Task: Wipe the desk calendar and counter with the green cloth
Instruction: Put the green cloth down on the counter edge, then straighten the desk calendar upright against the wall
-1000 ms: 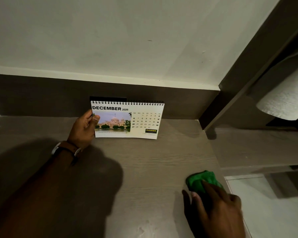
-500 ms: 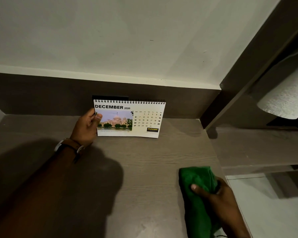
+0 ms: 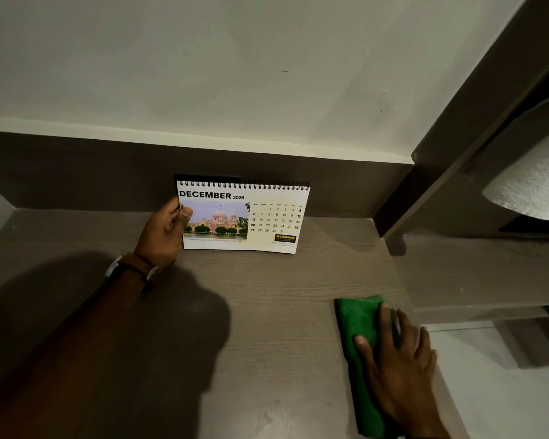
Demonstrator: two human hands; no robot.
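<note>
A spiral-bound desk calendar (image 3: 251, 217) showing December 2026 stands upright at the back of the grey wood-grain counter (image 3: 267, 286). My left hand (image 3: 164, 231) grips its left edge, thumb on the front page; a watch sits on that wrist. The green cloth (image 3: 358, 337) lies spread in a long strip near the counter's right edge. My right hand (image 3: 396, 365) rests flat on top of it, fingers spread and pressing it against the counter. The cloth's right part is hidden under the hand.
A dark backsplash (image 3: 76, 172) and pale wall rise behind the counter. A lower shelf (image 3: 476, 274) steps off to the right, with a paper towel roll (image 3: 533, 185) above it. Beyond the counter's right edge is a white surface (image 3: 495, 384).
The cloth went from a bunched lump under my right hand to a flat spread strip, and my right hand now lies flat on it. My left hand kept holding the calendar.
</note>
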